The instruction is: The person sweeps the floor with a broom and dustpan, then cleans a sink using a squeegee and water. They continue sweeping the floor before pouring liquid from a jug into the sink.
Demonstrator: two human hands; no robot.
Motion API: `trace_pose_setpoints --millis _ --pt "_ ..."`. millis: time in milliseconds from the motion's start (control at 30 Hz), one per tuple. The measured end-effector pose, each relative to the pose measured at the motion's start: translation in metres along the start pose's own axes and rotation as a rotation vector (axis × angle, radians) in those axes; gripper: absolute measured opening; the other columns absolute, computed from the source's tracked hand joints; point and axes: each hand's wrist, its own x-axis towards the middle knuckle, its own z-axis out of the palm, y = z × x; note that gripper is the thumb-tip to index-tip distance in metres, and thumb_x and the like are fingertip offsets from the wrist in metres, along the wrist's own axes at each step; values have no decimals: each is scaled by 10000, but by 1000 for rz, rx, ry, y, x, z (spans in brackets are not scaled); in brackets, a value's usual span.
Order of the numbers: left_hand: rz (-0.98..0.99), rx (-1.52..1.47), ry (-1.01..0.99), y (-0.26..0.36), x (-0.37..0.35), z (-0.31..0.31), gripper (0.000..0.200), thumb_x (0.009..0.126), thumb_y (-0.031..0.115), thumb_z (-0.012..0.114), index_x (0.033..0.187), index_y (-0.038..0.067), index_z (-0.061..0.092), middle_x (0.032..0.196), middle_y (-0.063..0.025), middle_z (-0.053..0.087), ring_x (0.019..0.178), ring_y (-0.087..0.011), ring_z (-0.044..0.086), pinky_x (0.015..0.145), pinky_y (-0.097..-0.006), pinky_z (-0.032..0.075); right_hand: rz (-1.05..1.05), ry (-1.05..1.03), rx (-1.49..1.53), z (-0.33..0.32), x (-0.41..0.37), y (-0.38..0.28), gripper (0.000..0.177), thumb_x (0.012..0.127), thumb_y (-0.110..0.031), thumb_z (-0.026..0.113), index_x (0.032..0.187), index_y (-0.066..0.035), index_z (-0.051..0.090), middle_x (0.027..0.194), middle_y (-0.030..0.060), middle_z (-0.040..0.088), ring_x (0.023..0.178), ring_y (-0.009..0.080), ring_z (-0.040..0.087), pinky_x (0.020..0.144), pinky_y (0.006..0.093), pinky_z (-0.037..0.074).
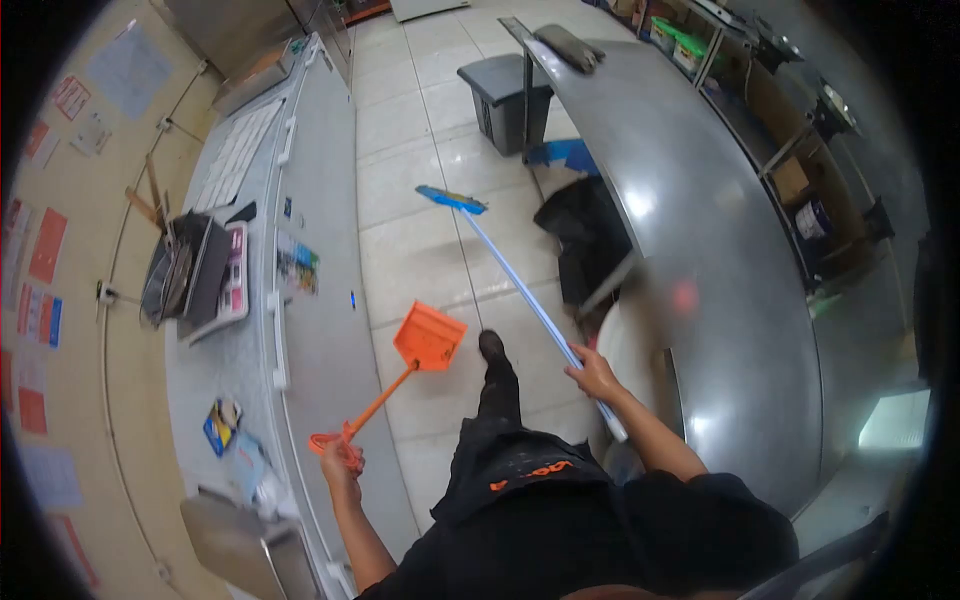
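My left hand [343, 466] is closed around the handle end of an orange long-handled dustpan [430, 337], whose pan hangs over the tiled floor ahead of my foot. Fingers of my right hand [594, 374] wrap the pale blue stick of a broom [520, 288]. The blue broom head [452, 199] with its bristles is farther forward, at floor level in the aisle. Dustpan and broom head are apart. I cannot make out any sweepings in the pan.
A white counter-height unit [318, 250] lines the left, with a rack of utensils [185, 265] on top. A steel table [680, 190] runs along the right. A grey bin [508, 100] and black bag [585, 235] stand by it. Tiled floor [400, 200] lies between.
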Motion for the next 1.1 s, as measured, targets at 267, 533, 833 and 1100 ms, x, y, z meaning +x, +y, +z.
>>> trace_pose_setpoints --millis 267,533,833,1100 --pt "-137 142 -72 115 260 182 242 900 257 472 1059 91 546 882 -111 686 469 -123 498 371 -232 366 -77 -8 -94 -78 165 -100 735 816 -144 761 1468 -55 433 810 108 625 534 147 551 531 310 471" --pt "-125 92 -64 226 424 341 328 902 294 457 1112 81 593 732 -46 607 464 -101 477 384 -211 333 210 -78 228 -131 315 -222 747 811 -70 789 1460 -4 425 866 77 633 543 91 498 475 266 391" --pt "-37 -85 -4 391 573 517 411 903 323 454 1195 85 617 681 -14 560 475 -100 460 392 -220 322 179 -245 205 -212 664 -336 767 793 -124 806 1459 -44 435 650 41 544 476 119 496 405 313 421" --pt "88 -144 93 516 734 650 231 875 257 528 1055 143 438 674 -44 530 508 -137 481 445 -249 346 142 -244 187 -232 944 -509 790 811 -107 778 1485 -31 374 688 87 565 473 130 501 390 310 408"
